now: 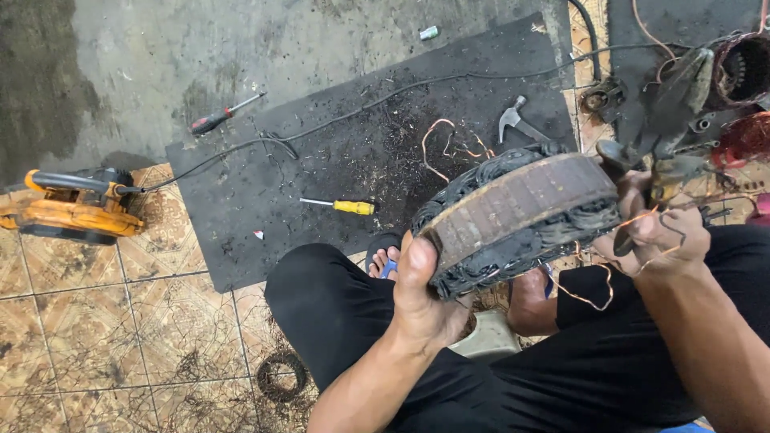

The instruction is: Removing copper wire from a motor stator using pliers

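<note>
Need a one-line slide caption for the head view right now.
Left hand steadies a burnt stator while right hand holds pliers amid copper wire.

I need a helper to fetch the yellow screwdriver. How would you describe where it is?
Find the black mat on the floor ahead of the seated person's knees. The screwdriver lies flat near its middle. Its handle is yellow, unlike the red-and-black-handled screwdriver on the concrete beyond the mat's far edge.
</note>
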